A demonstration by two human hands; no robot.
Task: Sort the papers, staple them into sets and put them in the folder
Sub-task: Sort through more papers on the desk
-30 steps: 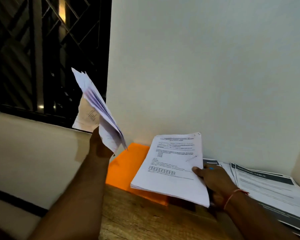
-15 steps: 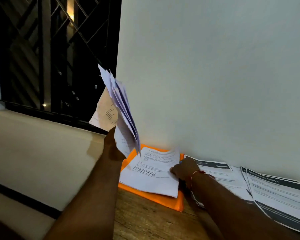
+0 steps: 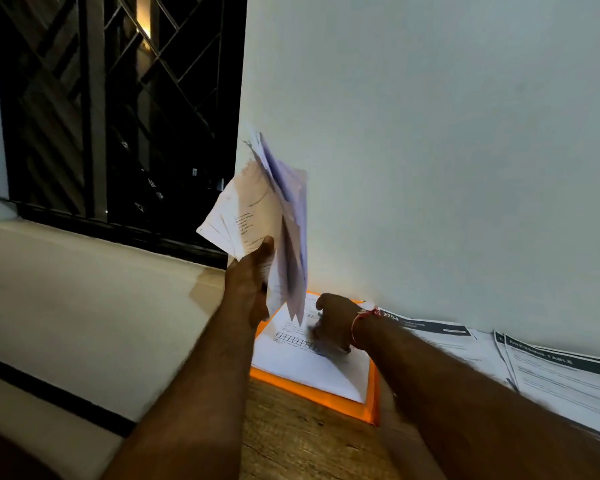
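Observation:
My left hand (image 3: 250,278) grips a fanned bundle of white papers (image 3: 267,216) and holds it upright above the desk. An orange folder (image 3: 373,396) lies flat against the wall on the wooden desk (image 3: 291,441). A white printed set of papers (image 3: 302,362) lies on the folder. My right hand (image 3: 333,323) rests on that set, palm down, its fingers blurred and partly hidden behind the raised bundle.
Several printed sheets with dark headers (image 3: 548,375) are spread on the desk to the right of the folder. A white wall rises right behind the folder. A dark barred window (image 3: 118,116) and a pale ledge (image 3: 84,289) are at the left.
My right hand has carried the printed set down and left onto the orange folder and now rests on it. My left hand has brought the raised bundle closer to the folder.

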